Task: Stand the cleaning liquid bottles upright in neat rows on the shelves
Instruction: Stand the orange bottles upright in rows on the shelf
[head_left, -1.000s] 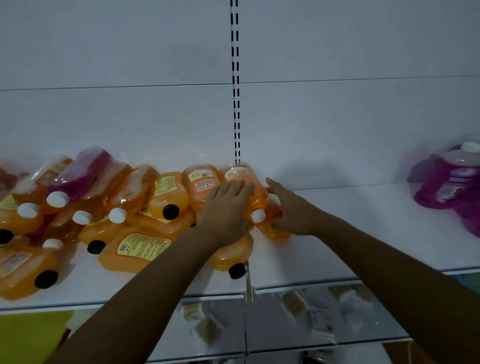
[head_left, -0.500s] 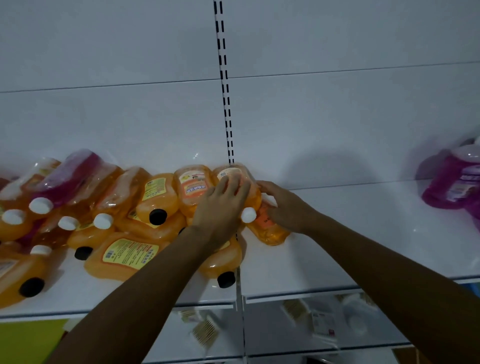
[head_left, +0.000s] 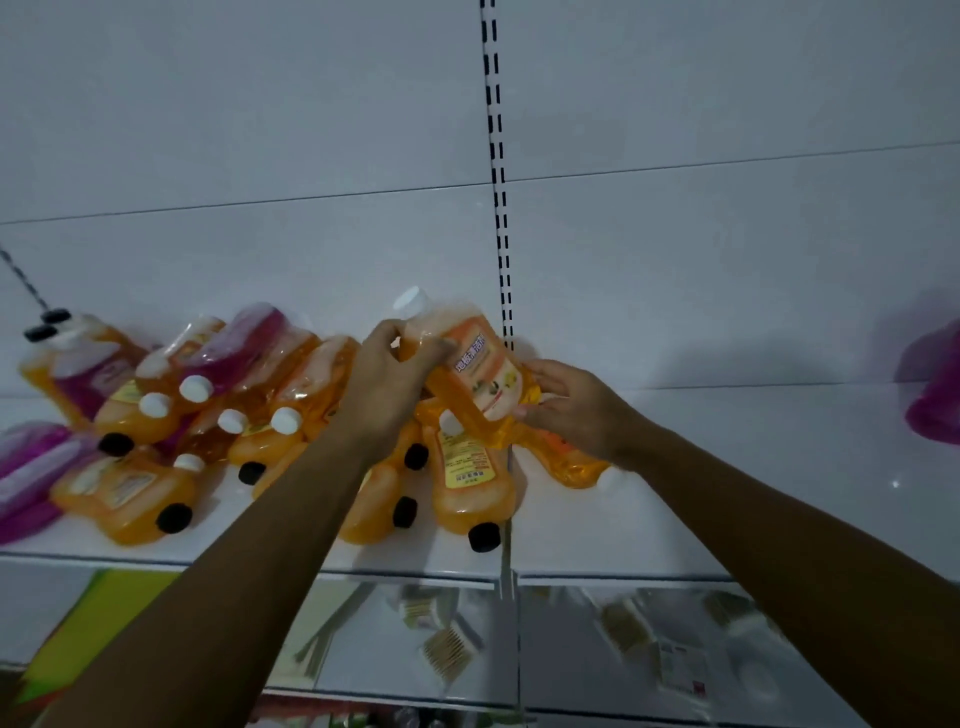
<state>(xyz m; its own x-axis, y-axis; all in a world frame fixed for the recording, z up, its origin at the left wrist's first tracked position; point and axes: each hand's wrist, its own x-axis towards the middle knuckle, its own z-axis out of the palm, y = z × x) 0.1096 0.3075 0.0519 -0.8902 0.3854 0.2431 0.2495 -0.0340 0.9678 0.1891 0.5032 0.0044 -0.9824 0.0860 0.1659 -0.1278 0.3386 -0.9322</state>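
Observation:
An orange cleaning liquid bottle with a white cap (head_left: 470, 358) is lifted off the pile, tilted with its cap up and to the left. My left hand (head_left: 387, 387) grips its neck and shoulder. My right hand (head_left: 569, 405) holds its lower end from the right. Under and left of it, several orange bottles (head_left: 470, 478) with black or white caps lie on their sides in a heap on the white shelf (head_left: 675, 519). Another orange bottle (head_left: 576, 465) lies below my right hand.
Purple bottles lie at the far left (head_left: 28, 478), in the pile (head_left: 244, 345) and at the far right (head_left: 935, 389) of the shelf. A slotted upright (head_left: 496, 171) runs up the white back wall. A lower shelf (head_left: 623, 649) holds small packets.
Both hands took hold of the white-capped orange bottle and raised it from lying flat to tilted with its cap up. The view shifted to the left.

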